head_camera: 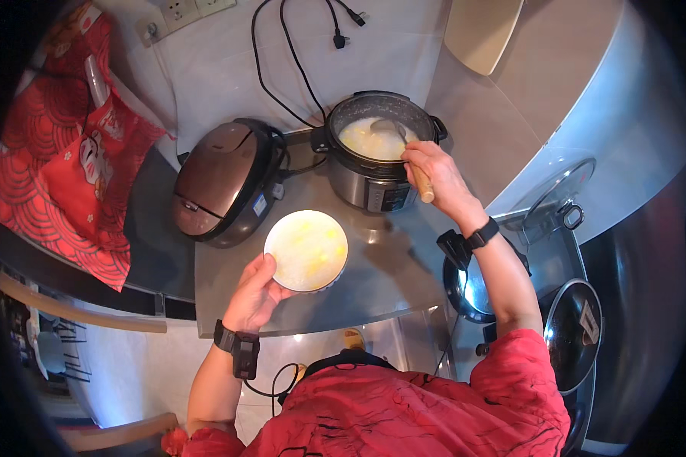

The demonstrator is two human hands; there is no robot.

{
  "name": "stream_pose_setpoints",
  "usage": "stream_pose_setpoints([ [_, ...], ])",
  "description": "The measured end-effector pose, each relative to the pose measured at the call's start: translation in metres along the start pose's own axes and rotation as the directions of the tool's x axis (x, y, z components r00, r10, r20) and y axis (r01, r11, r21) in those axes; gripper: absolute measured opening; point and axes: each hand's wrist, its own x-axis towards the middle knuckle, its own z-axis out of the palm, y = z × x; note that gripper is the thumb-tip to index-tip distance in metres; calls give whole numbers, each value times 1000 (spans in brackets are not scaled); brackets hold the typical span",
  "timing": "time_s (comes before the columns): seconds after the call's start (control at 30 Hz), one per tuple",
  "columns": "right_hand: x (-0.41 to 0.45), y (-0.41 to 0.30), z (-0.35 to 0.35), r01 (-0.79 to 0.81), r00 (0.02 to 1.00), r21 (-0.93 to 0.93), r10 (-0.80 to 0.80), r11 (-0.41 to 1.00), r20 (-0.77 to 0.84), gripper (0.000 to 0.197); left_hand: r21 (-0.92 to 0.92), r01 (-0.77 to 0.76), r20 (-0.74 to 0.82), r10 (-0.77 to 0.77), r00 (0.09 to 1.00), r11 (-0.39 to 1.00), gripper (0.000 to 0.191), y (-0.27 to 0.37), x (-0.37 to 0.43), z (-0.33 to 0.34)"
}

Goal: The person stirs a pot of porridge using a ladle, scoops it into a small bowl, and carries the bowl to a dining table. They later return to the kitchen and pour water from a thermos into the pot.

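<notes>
My left hand point(255, 294) holds a round bowl point(303, 288) by its left side, thumb on the rim, above the front of the grey counter. Pale porridge point(306, 245) with yellow pieces fills the bowl nearly to its rim. My right hand point(437, 174) grips the wooden handle of a metal ladle point(384, 127). The ladle's head sits inside the uncovered electric pressure cooker point(351, 185), partly in more of the same porridge point(369, 145). Part of the cooker's right side is hidden by my right hand.
A brown rice cooker point(223, 177), lid down, stands left of the pressure cooker. A red patterned cloth point(68, 171) covers something at the far left. Cables with plugs point(340, 40) hang on the wall. Glass lids point(560, 200) and a lidded pan point(571, 337) lie to the right.
</notes>
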Motion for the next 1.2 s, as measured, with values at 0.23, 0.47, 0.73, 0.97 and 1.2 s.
stream_pose_setpoints([
  [0.23,15,24,7,-23,937,207,93,978,-336,17,-95,39,27,-37,999,995,53,-4,33,18],
  [0.47,24,37,45,-157,870,314,281,936,-404,9,-75,61,16,-60,998,995,55,-8,53,25],
  [0.73,29,65,8,-324,468,885,870,335,-158,17,-1,44,34,-44,998,999,63,-11,80,25],
  [0.97,36,51,-47,-302,470,908,874,290,-123,19,-36,62,20,-61,998,997,64,-14,115,26],
  [1.2,39,3,-97,-330,589,879,803,345,-94,24,-73,31,26,-29,999,997,62,-13,134,27],
])
